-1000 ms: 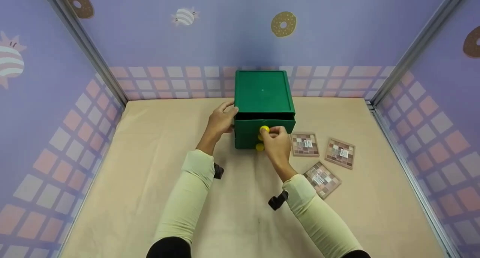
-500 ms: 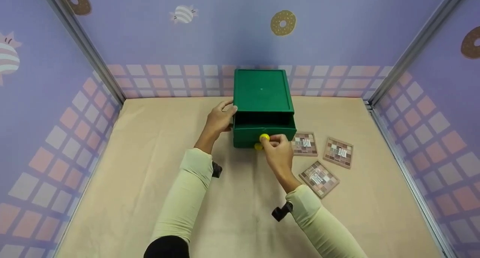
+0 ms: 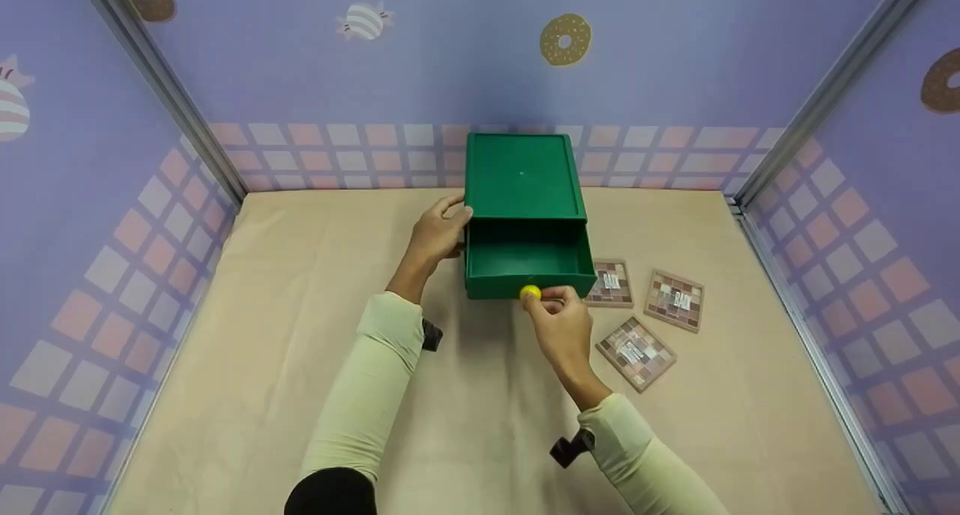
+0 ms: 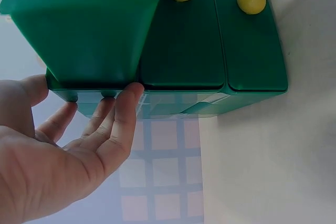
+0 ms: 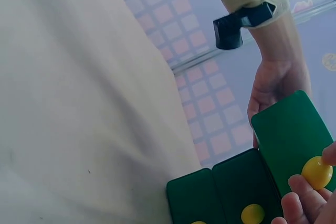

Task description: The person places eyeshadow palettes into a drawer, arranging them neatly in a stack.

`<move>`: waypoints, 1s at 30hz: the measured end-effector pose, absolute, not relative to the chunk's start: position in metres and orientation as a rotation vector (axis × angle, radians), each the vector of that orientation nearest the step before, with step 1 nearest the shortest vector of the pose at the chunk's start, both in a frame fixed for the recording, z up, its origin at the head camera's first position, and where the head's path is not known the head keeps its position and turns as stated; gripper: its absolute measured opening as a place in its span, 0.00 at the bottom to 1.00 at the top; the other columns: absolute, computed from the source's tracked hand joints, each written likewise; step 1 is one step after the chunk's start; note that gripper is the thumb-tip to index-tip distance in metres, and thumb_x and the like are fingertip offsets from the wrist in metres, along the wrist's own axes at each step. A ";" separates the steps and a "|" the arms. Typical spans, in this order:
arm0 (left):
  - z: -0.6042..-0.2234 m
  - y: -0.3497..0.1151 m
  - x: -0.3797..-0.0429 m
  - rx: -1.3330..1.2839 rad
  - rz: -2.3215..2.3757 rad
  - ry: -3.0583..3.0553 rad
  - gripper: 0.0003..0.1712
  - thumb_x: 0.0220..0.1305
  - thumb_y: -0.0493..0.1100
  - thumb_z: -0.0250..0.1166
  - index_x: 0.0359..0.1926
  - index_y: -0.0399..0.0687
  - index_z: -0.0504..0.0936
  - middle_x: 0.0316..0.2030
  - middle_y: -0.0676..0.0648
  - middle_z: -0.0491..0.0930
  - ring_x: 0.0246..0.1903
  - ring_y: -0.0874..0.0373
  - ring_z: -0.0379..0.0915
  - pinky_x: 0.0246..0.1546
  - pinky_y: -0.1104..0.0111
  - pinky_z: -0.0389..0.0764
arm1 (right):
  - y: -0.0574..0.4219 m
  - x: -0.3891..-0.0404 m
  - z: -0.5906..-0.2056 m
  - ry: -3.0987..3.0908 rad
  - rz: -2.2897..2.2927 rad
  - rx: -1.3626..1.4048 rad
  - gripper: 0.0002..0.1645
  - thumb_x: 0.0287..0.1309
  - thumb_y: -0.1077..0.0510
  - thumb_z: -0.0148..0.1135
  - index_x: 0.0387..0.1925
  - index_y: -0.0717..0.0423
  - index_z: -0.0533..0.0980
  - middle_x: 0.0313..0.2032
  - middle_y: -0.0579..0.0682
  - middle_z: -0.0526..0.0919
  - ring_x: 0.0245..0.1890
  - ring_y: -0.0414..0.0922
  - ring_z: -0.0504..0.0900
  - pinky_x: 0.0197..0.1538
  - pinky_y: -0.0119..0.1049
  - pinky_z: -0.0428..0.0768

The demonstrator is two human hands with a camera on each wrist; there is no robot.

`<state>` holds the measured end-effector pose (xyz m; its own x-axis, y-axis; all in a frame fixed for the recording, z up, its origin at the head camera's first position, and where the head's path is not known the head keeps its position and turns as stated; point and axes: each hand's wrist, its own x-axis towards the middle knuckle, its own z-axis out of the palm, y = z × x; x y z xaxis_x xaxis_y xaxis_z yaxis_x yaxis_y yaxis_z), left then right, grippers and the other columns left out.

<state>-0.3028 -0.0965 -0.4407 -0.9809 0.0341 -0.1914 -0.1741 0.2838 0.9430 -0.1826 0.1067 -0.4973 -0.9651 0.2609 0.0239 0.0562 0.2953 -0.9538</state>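
Note:
A green drawer cabinet (image 3: 523, 174) stands near the back wall, its top drawer (image 3: 491, 286) pulled well out. No contents show inside the drawer. My right hand (image 3: 564, 326) pinches that drawer's round yellow knob (image 3: 530, 294) between thumb and fingers, as the right wrist view also shows. At the cabinet's left side rests my left hand (image 3: 436, 234), fingertips against the side wall and thumb by the top edge. The left wrist view shows two lower drawers (image 4: 186, 51), both in place, each with a yellow knob (image 4: 251, 0).
Right of the cabinet lie three flat square cases with brown and pink grids: one close by the drawer (image 3: 611, 284), one farther right (image 3: 675, 300), one nearer me (image 3: 637, 354). A cream cloth (image 3: 337, 223) covers the table. Patterned walls (image 3: 420, 65) enclose three sides.
The top drawer has come from slightly ajar to far out. My right hand has moved toward me with its knob. My left hand has stayed at the cabinet's side.

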 end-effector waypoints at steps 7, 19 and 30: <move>-0.440 -0.095 -0.304 -0.120 1.787 2.375 0.28 0.78 0.57 0.53 0.75 0.64 0.68 0.60 0.42 0.81 0.41 0.49 0.84 0.52 0.50 0.83 | 0.106 -0.168 -0.499 -2.356 1.794 -0.275 0.16 0.62 0.49 0.70 0.41 0.56 0.78 0.34 0.49 0.91 0.34 0.42 0.85 0.34 0.35 0.76; -0.443 -0.093 -0.304 -0.100 1.786 2.376 0.29 0.78 0.58 0.53 0.76 0.64 0.67 0.60 0.42 0.80 0.43 0.45 0.84 0.54 0.49 0.82 | 0.129 -0.157 -0.512 -2.338 1.689 -0.258 0.13 0.67 0.49 0.66 0.40 0.55 0.80 0.35 0.50 0.89 0.34 0.42 0.83 0.35 0.33 0.77; -0.445 -0.096 -0.304 -0.109 1.788 2.372 0.30 0.78 0.59 0.53 0.76 0.63 0.66 0.64 0.43 0.77 0.40 0.49 0.85 0.45 0.57 0.83 | 0.203 -0.172 -0.532 -2.530 1.310 -0.342 0.08 0.62 0.56 0.64 0.35 0.57 0.82 0.34 0.55 0.86 0.35 0.46 0.83 0.38 0.32 0.78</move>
